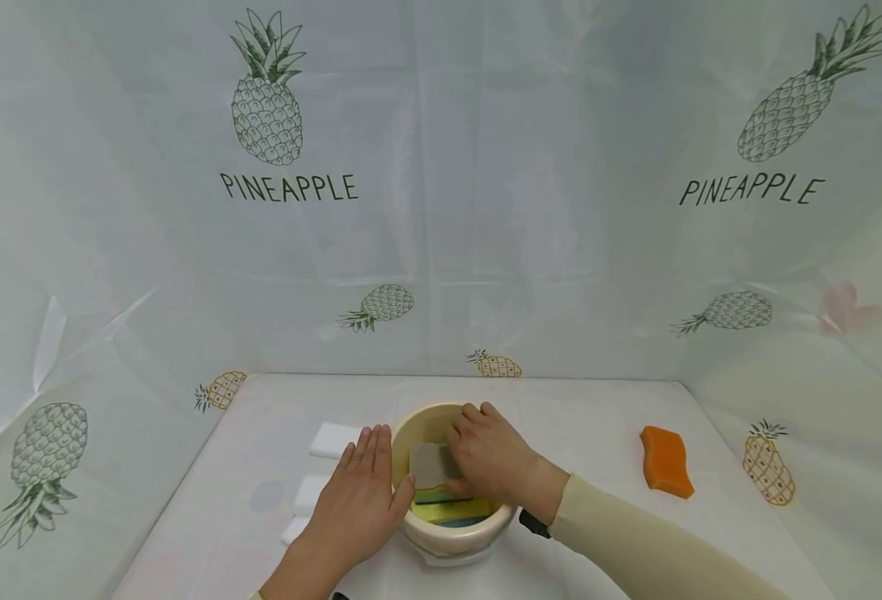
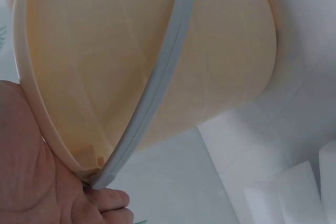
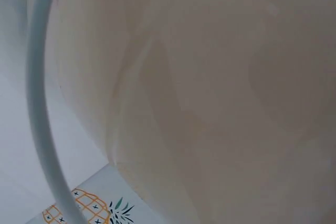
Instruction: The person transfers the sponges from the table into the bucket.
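A cream bucket (image 1: 456,543) with a grey handle (image 2: 157,85) stands in the middle of the table. Inside lie several coloured sponges, among them a yellow one (image 1: 448,510) and a blue one (image 1: 465,522). My left hand (image 1: 358,496) rests on the bucket's left rim, its fingers straight in the head view. Reaching inside the bucket from the right, my right hand (image 1: 497,454) grips a grey sponge (image 1: 430,465) by its right side; some of its fingers are hidden. The right wrist view shows mostly the bucket's outer wall (image 3: 210,87) and no fingers.
An orange sponge (image 1: 666,462) lies at the right of the table. Several white blocks (image 1: 333,439) lie on the left, partly behind my left hand. A pineapple-print sheet (image 1: 516,208) hangs behind and at both sides of the white table (image 1: 576,433).
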